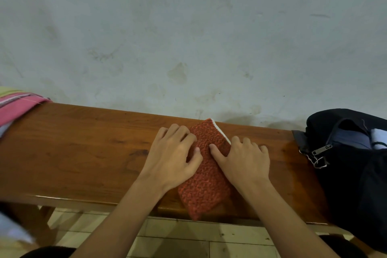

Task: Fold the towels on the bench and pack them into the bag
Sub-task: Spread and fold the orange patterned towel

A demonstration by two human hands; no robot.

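We are pressing the orange towel (206, 165) flat at the centre of the bench (83, 148), left hand (173, 157) and right hand (245, 161) lying on it, fingers spread. Next, we judge, comes carrying it to the bag (351, 153) at right.

Rust-orange towel (204, 182) with white edge, reddish-brown bench (83, 153), black bag (354, 174), pink striped towels (18, 107).

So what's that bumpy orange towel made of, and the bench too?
The orange towel looks like soft, nubby terry or knitted cloth, going by its looped, pebbly surface and white edge trim. The bench looks like wood with a glossy varnish: grain lines show and light shines off it.
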